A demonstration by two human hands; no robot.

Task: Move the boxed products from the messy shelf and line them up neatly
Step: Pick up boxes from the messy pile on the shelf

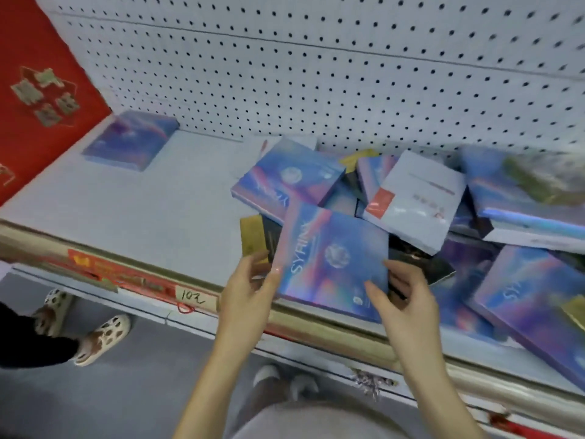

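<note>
A blue-and-purple box marked SYRINX (332,258) lies tilted at the front of the shelf (142,204). My left hand (253,289) pinches its left edge with thumb and fingers. My right hand (399,296) holds its lower right corner, thumb on top. Behind and to the right, several similar blue boxes (288,182) lie in a jumbled heap, with a pale box with a red label (414,201) on top. One blue box (129,141) lies flat alone at the shelf's back left.
A white pegboard (316,74) backs the shelf, and a red panel (38,90) closes its left side. Thin gold boxes (251,237) poke out of the heap. A price tag (194,301) hangs on the front rail. Another person's sandalled feet (101,337) stand on the floor at left.
</note>
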